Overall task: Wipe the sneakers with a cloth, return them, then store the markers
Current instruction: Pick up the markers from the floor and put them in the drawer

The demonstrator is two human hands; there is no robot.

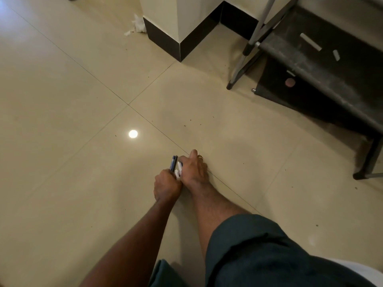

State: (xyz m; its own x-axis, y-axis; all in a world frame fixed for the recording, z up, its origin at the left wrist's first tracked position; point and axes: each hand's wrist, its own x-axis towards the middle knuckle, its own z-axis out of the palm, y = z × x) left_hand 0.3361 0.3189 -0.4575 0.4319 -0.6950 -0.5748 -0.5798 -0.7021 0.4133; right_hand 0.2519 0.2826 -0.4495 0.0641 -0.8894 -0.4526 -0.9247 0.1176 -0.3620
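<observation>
A glossy cream tiled floor [72, 100] with thin dark grout lines fills most of the view. At the upper right stands a low rack with dusty black shelves and grey metal tube legs [306, 65]; a few pale scraps lie on its shelves. Left of the rack, a cream wall corner with a black skirting band [182, 44] juts out onto the floor. The person's bare leg, coming out of dark teal shorts [259, 251], stretches forward from the lower right, its foot [195, 170] flat on the tiles with a ring on one toe. The left hand [166, 186] reaches in from the lower left on a bare arm, fingers curled tight around a small bundle of markers with dark blue and white barrels [176, 165]. The bundle points away from the person, low over the floor, and sits right against the inner side of the foot. The right hand is out of view. A crumpled white cloth or tissue [137, 24] lies by the skirting, well apart from the hand. A round bright lamp reflection [133, 133] shines on a tile to the left of the markers.
</observation>
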